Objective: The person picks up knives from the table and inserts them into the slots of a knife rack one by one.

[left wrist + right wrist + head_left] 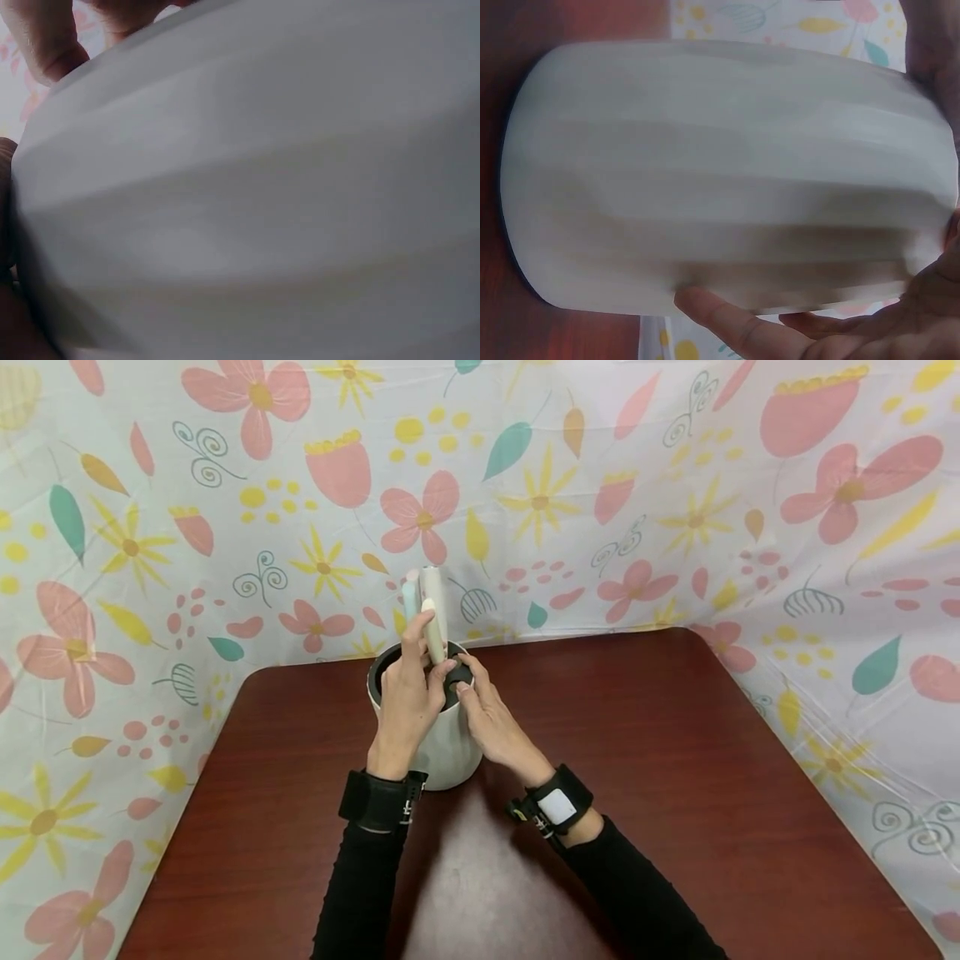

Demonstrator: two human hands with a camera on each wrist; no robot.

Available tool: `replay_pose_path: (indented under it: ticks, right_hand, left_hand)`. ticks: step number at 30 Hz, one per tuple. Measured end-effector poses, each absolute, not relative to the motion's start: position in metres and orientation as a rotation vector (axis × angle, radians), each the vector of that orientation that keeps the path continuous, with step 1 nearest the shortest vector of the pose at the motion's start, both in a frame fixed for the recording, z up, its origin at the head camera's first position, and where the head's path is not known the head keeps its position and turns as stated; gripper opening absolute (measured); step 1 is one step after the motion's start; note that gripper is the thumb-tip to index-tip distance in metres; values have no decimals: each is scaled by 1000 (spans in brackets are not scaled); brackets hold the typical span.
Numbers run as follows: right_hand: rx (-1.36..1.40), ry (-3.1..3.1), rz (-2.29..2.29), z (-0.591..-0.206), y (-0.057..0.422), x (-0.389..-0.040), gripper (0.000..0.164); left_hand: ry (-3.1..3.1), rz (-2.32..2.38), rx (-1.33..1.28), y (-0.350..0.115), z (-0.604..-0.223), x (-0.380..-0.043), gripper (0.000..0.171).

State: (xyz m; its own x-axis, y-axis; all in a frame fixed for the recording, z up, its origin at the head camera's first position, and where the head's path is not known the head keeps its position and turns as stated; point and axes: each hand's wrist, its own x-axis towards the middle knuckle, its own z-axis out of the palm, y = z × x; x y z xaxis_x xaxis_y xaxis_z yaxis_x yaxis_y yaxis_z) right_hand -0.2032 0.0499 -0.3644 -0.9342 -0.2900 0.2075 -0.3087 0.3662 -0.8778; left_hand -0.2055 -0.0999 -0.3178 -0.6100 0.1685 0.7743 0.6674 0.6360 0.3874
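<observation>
A white ribbed pot [450, 752] with a dark inner rim stands upright on the table. Out of it rise a cream handle [434, 639], a white handle [435, 589] and a pale blue handle [409, 600]. My left hand [408, 693] is over the rim, holding the cream handle between fingers and thumb; what it belongs to is hidden in the pot. At the right of the rim, my right hand [495, 718] pinches a black rounded piece [459, 675]. One right fingertip [694, 296] rests along the pot's side in the right wrist view.
The pot stands near the back of a dark reddish-brown table [637, 760] with rounded far corners. A flower-print cloth [540, 460] hangs behind and along both sides. Black bands with cameras [378, 800] sit on both wrists.
</observation>
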Motion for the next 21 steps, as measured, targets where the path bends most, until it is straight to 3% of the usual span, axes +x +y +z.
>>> replay_pose_path:
  ticks: [21]
  right_hand:
    - [577, -2577, 1669, -365, 51, -203, 51]
  left_hand:
    - [-2257, -882, -432, -90, -310, -203, 83]
